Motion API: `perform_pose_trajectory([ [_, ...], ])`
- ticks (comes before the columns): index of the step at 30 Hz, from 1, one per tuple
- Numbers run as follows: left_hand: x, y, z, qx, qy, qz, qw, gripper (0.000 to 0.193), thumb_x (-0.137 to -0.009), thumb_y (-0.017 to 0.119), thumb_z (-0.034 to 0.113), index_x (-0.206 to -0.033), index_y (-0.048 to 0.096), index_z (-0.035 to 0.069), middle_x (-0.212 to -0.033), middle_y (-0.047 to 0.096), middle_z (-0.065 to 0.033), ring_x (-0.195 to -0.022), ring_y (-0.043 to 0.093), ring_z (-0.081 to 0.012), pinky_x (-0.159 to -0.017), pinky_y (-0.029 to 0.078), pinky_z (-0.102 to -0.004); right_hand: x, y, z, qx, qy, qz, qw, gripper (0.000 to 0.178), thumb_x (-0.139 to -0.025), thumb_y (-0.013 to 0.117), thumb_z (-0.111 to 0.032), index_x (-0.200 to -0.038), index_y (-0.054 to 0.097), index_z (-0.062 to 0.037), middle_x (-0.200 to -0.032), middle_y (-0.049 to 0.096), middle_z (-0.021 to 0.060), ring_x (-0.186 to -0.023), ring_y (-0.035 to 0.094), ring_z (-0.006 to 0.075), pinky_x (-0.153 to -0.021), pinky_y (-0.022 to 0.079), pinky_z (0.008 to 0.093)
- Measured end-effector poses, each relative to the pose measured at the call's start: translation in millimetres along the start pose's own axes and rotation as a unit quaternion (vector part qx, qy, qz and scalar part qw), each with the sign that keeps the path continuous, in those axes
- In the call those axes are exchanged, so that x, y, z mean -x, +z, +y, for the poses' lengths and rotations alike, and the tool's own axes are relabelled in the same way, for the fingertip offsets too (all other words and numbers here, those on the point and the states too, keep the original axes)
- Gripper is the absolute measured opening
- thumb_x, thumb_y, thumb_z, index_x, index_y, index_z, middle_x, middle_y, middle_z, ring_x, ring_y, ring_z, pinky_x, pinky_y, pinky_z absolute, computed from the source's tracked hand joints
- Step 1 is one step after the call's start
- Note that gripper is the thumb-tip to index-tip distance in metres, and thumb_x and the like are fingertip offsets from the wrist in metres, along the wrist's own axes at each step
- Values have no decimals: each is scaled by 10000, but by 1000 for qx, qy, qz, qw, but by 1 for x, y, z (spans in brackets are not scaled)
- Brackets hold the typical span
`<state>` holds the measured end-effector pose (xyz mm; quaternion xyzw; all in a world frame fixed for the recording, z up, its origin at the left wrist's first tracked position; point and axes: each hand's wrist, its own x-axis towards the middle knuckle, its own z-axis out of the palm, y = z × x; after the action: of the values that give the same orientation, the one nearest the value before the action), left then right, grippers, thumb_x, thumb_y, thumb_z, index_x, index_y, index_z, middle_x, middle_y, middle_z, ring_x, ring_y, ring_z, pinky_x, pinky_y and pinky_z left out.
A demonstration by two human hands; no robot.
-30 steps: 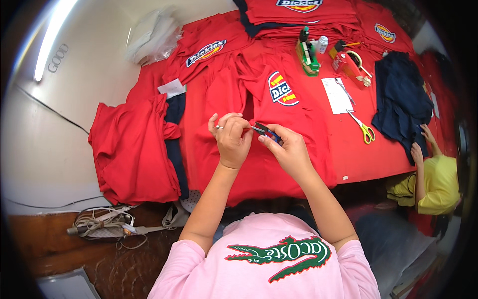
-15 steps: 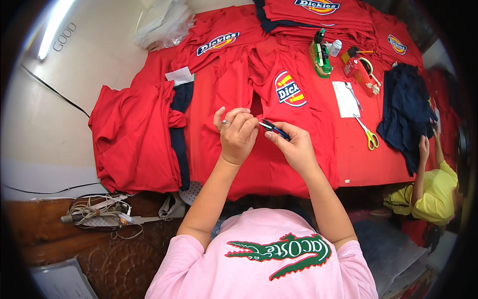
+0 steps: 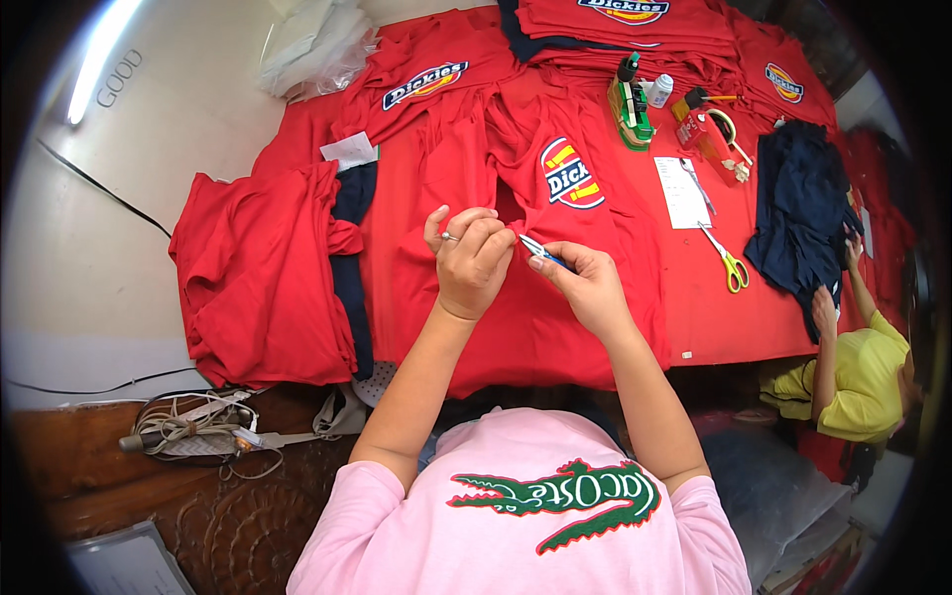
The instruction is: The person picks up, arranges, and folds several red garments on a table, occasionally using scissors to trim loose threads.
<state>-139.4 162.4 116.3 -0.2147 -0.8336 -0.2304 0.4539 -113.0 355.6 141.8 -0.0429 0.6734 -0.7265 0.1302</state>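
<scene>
A red garment (image 3: 540,337) with a printed badge lies spread before me on the table. My left hand (image 3: 472,263), with a ring on one finger, is closed in a pinch on a bit of its red fabric. Just to the right, my right hand (image 3: 587,290) grips small blue-handled thread snips (image 3: 534,247) between thumb and fingers. The blades point at the left fingertips, close to the pinched fabric. Any thread there is too fine to make out.
Folded red garments (image 3: 263,278) lie left, more red stacks (image 3: 635,30) at the back. Yellow-handled scissors (image 3: 735,273), a paper sheet (image 3: 684,193), a green tape dispenser (image 3: 631,114) and a red box (image 3: 709,139) stand right. A co-worker in yellow (image 3: 865,387) handles a navy garment (image 3: 801,213).
The snips have turned slightly in my right hand, so their pale blades show more. My left hand keeps its pinch. The co-worker's hands have shifted on the navy garment.
</scene>
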Motion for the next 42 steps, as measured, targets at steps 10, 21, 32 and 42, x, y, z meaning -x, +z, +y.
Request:
perform_pose_trajectory([
  [10, 7, 1, -10, 4, -52, -34, 998, 267, -791, 870, 98, -958, 671, 161, -996, 693, 12, -1091, 685, -199, -1179, 330, -462, 7, -26, 21, -6, 43, 112, 993, 238, -1021, 770, -251, -1102, 747, -28, -736, 532, -108, -595, 422, -10, -501, 323, 223],
  [21, 186, -136, -63, 52, -516, -139, 844, 229, -961, 792, 188, -1093, 714, 17, -1070, 712, -104, -980, 692, -212, -878, 544, -341, 75, -244, 147, 522, 48, 277, 805, 384, -1014, 710, -301, -1264, 693, -11, -1146, 718, 264, -1086, 691, 440, -924, 536, 490],
  [32, 332, -142, 14, -14, -648, -74, 758, 379, -980, 756, 321, -1182, 698, 6, -1156, 695, -208, -1063, 663, -410, -935, 528, -476, 29, -191, 123, 595, -118, 162, 778, 590, -874, 808, -118, -1416, 595, -26, -1473, 538, 265, -1382, 501, 451, -1177, 408, 517],
  [42, 112, -181, 134, -38, -161, -58, 984, 178, -894, 816, 120, -1030, 704, 100, -1185, 674, -100, -1224, 625, -332, -1136, 424, -507, 67, 87, -20, 391, -366, -342, 773, 733, -722, 731, 52, -1413, 653, -179, -1689, 421, 100, -1214, 684, 363, -875, 599, 432],
])
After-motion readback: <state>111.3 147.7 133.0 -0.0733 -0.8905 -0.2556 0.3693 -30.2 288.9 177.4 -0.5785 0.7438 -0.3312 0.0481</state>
